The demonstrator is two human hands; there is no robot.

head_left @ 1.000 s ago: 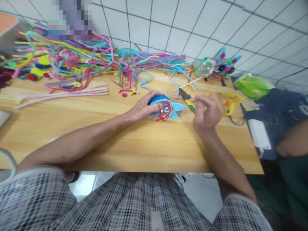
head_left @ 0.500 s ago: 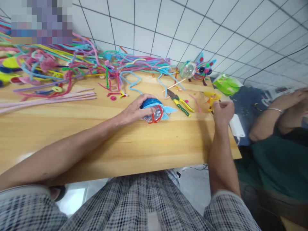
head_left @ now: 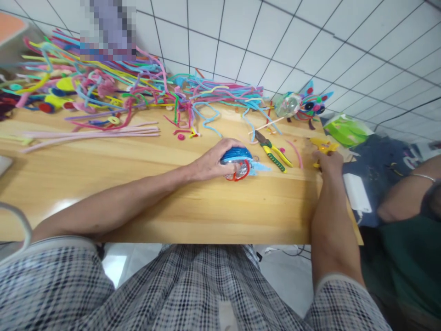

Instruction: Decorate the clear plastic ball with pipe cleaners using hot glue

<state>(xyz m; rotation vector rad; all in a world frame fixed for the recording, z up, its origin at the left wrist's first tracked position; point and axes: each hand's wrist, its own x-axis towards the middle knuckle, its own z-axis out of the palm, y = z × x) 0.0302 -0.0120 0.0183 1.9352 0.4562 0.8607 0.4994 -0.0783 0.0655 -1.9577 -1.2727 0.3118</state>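
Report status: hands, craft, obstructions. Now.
Left hand holding blue craft. Right hand at glue gun, grip unclear. Pliers between hands, blocking neither.

Blue-and-red craft piece [head_left: 237, 153], yellow glue gun [head_left: 324, 145], checked shirt [head_left: 200, 285]

No text or number can be read.

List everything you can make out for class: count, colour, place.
Craft piece: one, blue-red, centre
Pipe cleaners: many, multicoloured, back left
Pliers: one, yellow-green, right centre
Glue gun: one, yellow, right
Eared figure: one, multicoloured, back right
Packet: one, green, right
Box: one, white, right
Table: one, tan, centre
Wall: one, white, back
Co-worker's garment: one, green, right
Shirt: one, checked grey, foreground
Left hand: one, bare, on craft piece
Right hand: one, bare, at glue gun
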